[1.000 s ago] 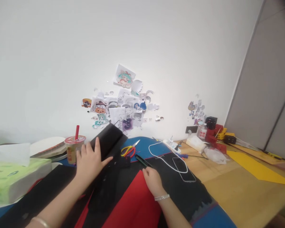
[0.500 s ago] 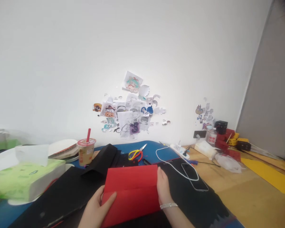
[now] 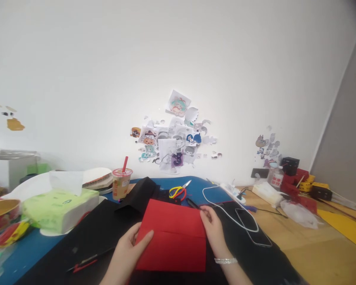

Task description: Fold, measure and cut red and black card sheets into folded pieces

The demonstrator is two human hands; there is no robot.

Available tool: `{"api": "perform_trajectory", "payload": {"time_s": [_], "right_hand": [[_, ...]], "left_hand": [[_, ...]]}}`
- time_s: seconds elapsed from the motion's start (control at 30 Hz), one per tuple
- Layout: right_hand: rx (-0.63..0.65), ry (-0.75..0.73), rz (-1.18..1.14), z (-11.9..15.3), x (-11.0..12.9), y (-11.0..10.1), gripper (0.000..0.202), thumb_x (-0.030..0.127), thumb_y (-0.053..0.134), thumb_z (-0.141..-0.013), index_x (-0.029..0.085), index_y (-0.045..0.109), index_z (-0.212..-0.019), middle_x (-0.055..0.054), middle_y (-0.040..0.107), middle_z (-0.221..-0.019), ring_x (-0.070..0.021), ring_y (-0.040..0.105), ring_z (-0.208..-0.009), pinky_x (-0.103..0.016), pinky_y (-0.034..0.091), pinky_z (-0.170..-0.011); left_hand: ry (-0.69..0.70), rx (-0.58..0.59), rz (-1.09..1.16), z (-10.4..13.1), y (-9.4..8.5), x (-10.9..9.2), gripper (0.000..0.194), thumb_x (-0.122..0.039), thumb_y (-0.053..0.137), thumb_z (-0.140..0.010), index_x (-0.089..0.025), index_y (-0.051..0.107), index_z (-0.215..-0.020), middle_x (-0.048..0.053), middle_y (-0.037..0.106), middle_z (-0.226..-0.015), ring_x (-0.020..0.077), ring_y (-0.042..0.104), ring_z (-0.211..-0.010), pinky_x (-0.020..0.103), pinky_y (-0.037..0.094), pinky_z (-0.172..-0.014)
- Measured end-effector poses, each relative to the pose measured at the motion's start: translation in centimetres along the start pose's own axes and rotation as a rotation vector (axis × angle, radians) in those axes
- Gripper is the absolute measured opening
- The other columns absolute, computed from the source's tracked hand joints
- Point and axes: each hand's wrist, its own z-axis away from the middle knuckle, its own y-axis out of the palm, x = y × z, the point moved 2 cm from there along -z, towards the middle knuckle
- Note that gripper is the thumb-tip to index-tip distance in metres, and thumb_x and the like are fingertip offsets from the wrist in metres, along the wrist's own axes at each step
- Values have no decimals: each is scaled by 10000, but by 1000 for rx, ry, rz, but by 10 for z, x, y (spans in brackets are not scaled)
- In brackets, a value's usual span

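The red paper (image 3: pixel 175 253) is being held and handled between both hands, low over the dark sheets on the desk (image 3: pixel 299 247). The left hand (image 3: pixel 126 249) pinches its left edge, thumb on top and fingers curled behind; the right hand (image 3: pixel 215 231) has thumb and fingertips closed on the upper right corner. A line, probably a crease or flap edge, crosses its middle. Folded black paper (image 3: pixel 141 194) stands just beyond, with scissors (image 3: pixel 175 192) open behind the red paper and a cable (image 3: pixel 234 220) right of the right hand. Working along that line would call for a steady left grip and light, even right-hand pressure, to avoid skewing or crumpling.
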Motion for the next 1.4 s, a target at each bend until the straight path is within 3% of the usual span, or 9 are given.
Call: {"api": "perform_trajectory", "payload": {"time_s": [0.17, 0.37, 0.5, 0.77, 1.03, 1.4], "right_hand": [[6, -127, 142, 2, 2, 1, 291, 388, 505, -812, 182, 637, -969, -102, 653, -1001, -248, 592, -914, -355, 460, -829], [71, -205, 248, 5, 3, 3, 346, 361, 491, -836, 199, 606, -1119, -97, 615, -1118, -243, 541, -1068, -377, 398, -959], [102, -228, 289, 5, 2, 4, 356, 355, 480, -848, 208, 590, -1152, -88, 611, -1128, -229, 544, -1080, -359, 409, -960], [111, -247, 328, 6, 1, 5, 367, 359, 434, -876, 210, 581, -1177, -91, 605, -1161, -226, 544, -1097, -347, 419, -956], [255, -167, 367, 8, -13, 10, 520, 408, 487, -840, 186, 457, -1310, -101, 466, -1348, -240, 398, -1262, -383, 311, -1051], [108, -228, 264, 9, 1, 5, 369, 337, 519, -817, 197, 502, -1158, -90, 538, -1159, -223, 511, -1099, -344, 396, -956]], "left_hand": [[-3, -4, 0, 4, 3, -7, 476, -546, 717, -547, -183, 658, -850, 40, 737, -879, 270, 672, -867, 319, 552, -747], [9, 11, 11, 4, 3, 3, 479, -538, 710, -574, -183, 659, -892, 44, 733, -902, 266, 670, -872, 316, 552, -743], [17, 18, 19, 4, 2, 6, 453, -522, 696, -614, -191, 657, -921, 39, 730, -918, 255, 671, -860, 311, 552, -740], [43, -22, 13, 13, 8, -7, 447, -536, 712, -577, -192, 672, -859, 32, 734, -872, 269, 671, -847, 330, 551, -744], [81, -36, 9, 21, 13, -11, 469, -558, 712, -566, -204, 685, -872, 26, 735, -889, 272, 668, -867, 320, 549, -746], [213, -68, -235, 10, 1, -12, 397, -518, 593, -712, -177, 703, -881, 53, 735, -889, 263, 676, -851, 322, 549, -745]]}}
